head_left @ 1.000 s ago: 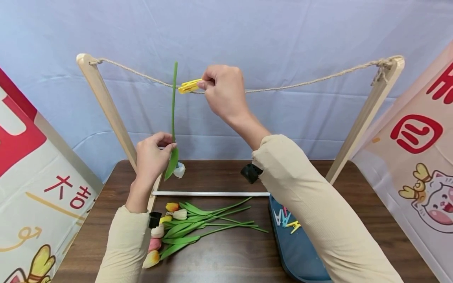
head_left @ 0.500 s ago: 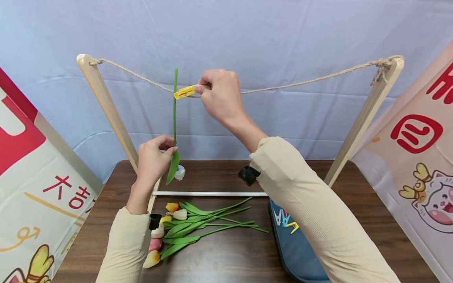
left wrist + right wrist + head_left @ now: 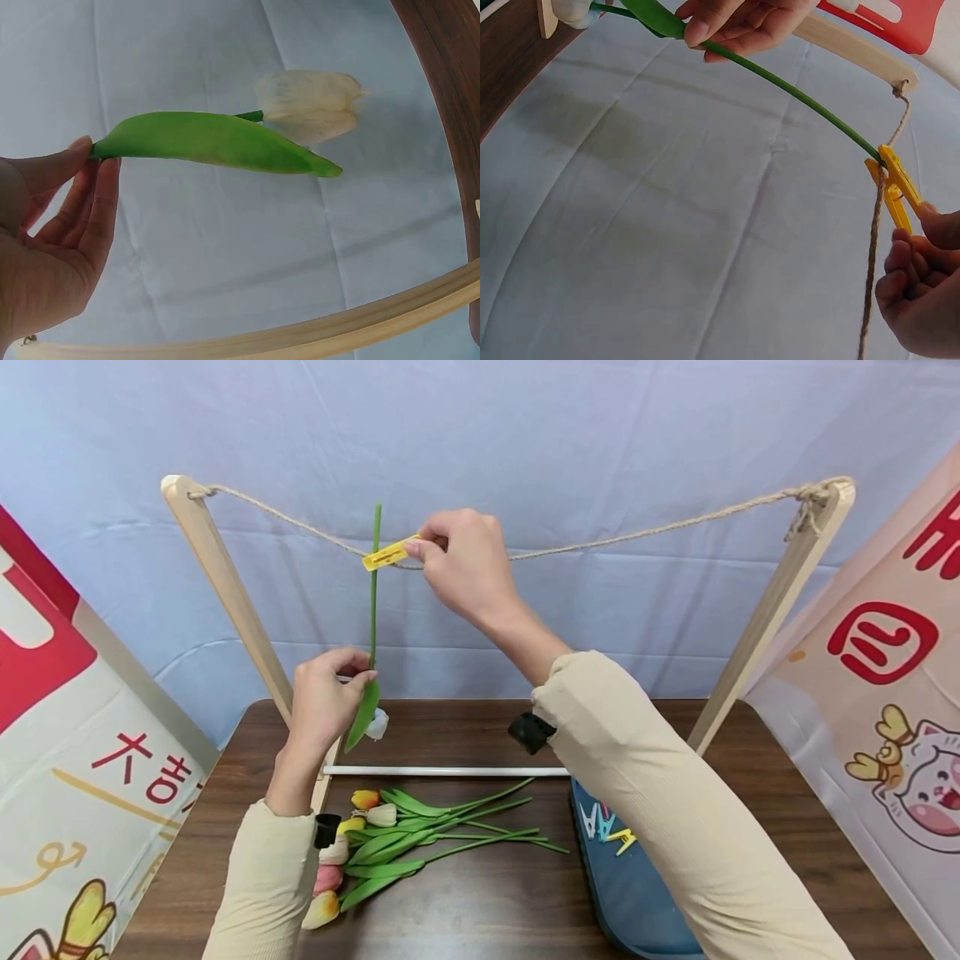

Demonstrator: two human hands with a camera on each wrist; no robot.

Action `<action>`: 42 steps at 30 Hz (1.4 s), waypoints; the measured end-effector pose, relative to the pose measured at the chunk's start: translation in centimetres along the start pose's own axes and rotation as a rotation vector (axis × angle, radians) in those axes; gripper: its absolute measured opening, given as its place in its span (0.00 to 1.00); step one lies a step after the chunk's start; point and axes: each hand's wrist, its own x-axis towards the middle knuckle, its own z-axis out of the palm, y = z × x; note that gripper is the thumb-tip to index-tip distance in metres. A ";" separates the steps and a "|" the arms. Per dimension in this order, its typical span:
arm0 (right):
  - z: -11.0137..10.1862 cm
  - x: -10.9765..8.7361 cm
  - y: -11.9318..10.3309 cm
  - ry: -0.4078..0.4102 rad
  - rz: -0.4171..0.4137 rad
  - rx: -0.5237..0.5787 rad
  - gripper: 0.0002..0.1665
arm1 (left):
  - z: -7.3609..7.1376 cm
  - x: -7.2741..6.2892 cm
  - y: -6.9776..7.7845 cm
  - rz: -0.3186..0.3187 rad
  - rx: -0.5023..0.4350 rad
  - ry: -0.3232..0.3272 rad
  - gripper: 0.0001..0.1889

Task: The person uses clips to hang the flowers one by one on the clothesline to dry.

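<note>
A pale blue cloth (image 3: 600,435) fills the background. Before it is a dark wood-grained table (image 3: 480,893), with a left post (image 3: 225,581) near its rear left corner and a right post (image 3: 776,610) near its rear right corner. A sagging rope (image 3: 637,537) joins their tops. A blue tray (image 3: 633,902) sits toward the table's right edge, partly covered by the right sleeve. Loose tulips (image 3: 405,843) lie left of it, blooms toward the table's left edge, stems toward the tray. A white tulip (image 3: 210,139) is held upside down above the table's rear left part, its stem end rising past the rope. The left hand (image 3: 327,693) pinches that stem between thumb and fingers, just above the leaf. The right hand (image 3: 468,560) pinches the handles of a yellow clothespin (image 3: 386,555), whose nose meets stem and rope; I cannot tell whether it clamps both. Smallest are the pegs (image 3: 604,825), white, blue and yellow among them, near the tray's rear left corner.
</note>
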 end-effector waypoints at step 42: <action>-7.1 -10.3 16.9 -0.633 0.320 0.080 0.13 | 1.3 -1.9 -1.2 -0.069 -0.024 -0.110 0.05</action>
